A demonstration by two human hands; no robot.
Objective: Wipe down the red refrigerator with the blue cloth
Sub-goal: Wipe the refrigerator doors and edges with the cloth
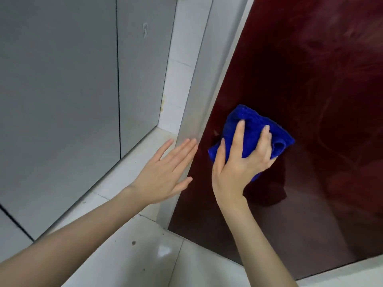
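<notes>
The blue cloth [255, 129] is being gripped by the right hand [240, 162] against the red refrigerator [310, 79]; even pressure is being advised. The open left hand [165, 172] is being held alongside.

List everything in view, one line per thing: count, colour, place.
refrigerator: one, dark red, glossy door filling the right
blue cloth: one, blue, bunched against the refrigerator door near its left edge
panels: at least two, grey, left
wall tiles: one strip, white, between panels and refrigerator
floor: one, white tiles, bottom
left hand: one, fingers straight, beside the refrigerator's grey side edge
right hand: one, gripping the blue cloth against the door
</notes>
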